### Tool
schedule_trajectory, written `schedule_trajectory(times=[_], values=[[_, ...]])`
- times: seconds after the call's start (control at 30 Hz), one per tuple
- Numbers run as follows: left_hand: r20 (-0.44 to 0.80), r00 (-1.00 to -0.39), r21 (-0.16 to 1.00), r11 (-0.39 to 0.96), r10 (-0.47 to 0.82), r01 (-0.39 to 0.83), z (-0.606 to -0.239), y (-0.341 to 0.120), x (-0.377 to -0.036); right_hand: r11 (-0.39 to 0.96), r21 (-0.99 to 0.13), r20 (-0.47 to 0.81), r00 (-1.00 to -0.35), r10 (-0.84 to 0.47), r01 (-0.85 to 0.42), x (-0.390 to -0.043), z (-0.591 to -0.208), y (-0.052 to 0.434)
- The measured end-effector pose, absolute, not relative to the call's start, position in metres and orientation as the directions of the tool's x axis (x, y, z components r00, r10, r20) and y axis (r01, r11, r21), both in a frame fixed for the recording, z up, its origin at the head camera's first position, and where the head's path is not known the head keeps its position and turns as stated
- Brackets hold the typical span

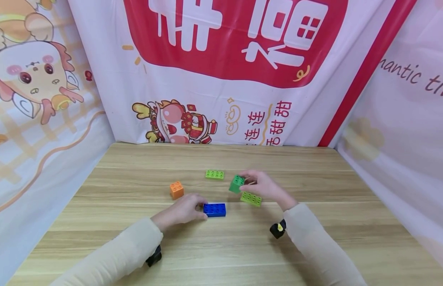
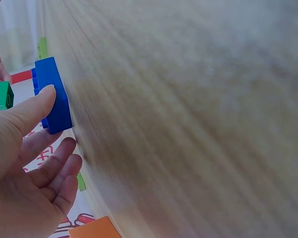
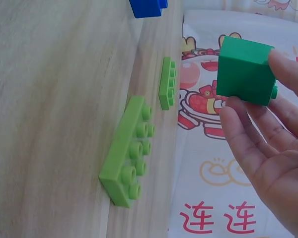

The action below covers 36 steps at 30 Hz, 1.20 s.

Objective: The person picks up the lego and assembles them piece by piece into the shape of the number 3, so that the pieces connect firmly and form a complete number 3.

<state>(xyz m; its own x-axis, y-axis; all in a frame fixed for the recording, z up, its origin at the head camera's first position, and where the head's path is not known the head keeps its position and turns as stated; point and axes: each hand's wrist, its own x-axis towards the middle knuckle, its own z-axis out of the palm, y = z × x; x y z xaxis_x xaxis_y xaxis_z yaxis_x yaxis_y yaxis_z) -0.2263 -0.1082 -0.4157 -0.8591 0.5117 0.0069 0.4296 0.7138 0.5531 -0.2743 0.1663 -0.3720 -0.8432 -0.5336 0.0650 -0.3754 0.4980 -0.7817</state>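
A long blue brick (image 1: 215, 210) lies on the table, and my left hand (image 1: 187, 209) pinches its left end between thumb and fingers. In the left wrist view the thumb presses the side of the blue brick (image 2: 53, 94) while the other fingers curl loosely below. My right hand (image 1: 259, 184) grips a green brick (image 1: 237, 184) and holds it above the table. The right wrist view shows the green brick (image 3: 246, 70) between thumb and fingers, studs toward the palm. Just below that hand lies a flat lime brick (image 1: 251, 199).
An orange brick (image 1: 176, 190) stands behind my left hand. Farther back lies a second flat lime brick (image 1: 214, 174). The wooden table (image 1: 135, 167) ends at a printed cloth (image 1: 214, 95) at the back, with more cloth on both sides.
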Motion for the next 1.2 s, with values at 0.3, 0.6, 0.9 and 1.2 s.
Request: schedule_trajectory(times=[0.3,0.6,0.9,1.2], values=[[0.017,-0.849,0.544,0.707,0.529,0.451,-0.414,-0.108,-0.226,0.465,-0.783,0.073,-0.804,-0.591,-0.413,-0.27,-0.376,0.156],[0.03,-0.843,0.535,0.704,0.536,0.467,-0.415,-0.108,-0.227,0.456,-0.78,0.066,-0.783,-0.619,-0.427,-0.267,-0.379,0.146],[0.038,-0.844,0.528,0.707,0.534,0.471,-0.415,-0.108,-0.226,0.444,-0.781,0.05,-0.752,-0.657,-0.44,-0.266,-0.385,0.139],[0.04,-0.841,0.527,0.704,0.539,0.476,-0.414,-0.108,-0.226,0.411,-0.782,0.059,-0.711,-0.701,-0.469,-0.266,-0.393,0.134]])
